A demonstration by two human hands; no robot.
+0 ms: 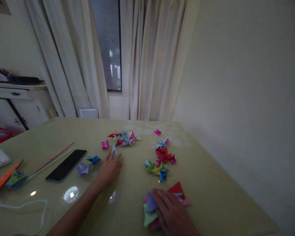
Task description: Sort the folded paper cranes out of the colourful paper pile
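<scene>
My left hand (110, 170) reaches to the middle of the table, its fingers closed around the lower part of a light blue folded paper (114, 150) whose point sticks up past them. Nearer to me, my right hand (170, 209) lies flat with its fingers stretched over a heap of folded papers (149, 214) in purple, pale green, pink and red; the palm hides part of the heap. Just beyond my left hand is a cluster of paper cranes (125, 139), with a pink folded piece (105, 144) beside it. A blue crane (93, 160) and a lilac one (83, 169) sit left of that hand.
More folded papers (162, 155) form a loose line on the right. On the left lie a black phone (66, 165), thin pink and green sticks (54, 158), an orange pen-like tool (5, 178), a green-blue folded paper (16, 179) and a white cable (22, 206). A wall borders the table's right side.
</scene>
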